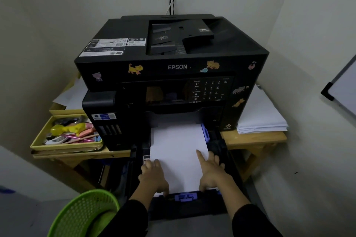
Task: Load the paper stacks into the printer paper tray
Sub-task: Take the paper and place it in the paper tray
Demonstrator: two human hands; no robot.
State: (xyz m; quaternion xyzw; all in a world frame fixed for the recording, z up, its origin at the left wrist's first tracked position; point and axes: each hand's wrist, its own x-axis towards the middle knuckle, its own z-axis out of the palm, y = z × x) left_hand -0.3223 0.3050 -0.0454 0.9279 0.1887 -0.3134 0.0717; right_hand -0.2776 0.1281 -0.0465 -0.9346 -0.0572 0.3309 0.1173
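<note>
A black Epson printer [173, 67] stands on a wooden table, its paper tray [221, 146] pulled out toward me. A white paper stack [179, 146] lies flat in the tray between purple guides. My left hand [153, 175] rests palm down on the stack's near left corner. My right hand [211, 171] presses on the near right part, index finger stretched forward. Neither hand grips anything. Another paper stack [262, 119] lies on the table to the printer's right.
A yellow tray [38, 140] of pens and small items sits on the table's left. Loose sheets [71, 94] lie behind it. A green mesh basket [84, 211] stands on the floor at lower left. Walls close in on both sides; a whiteboard [344, 90] leans at right.
</note>
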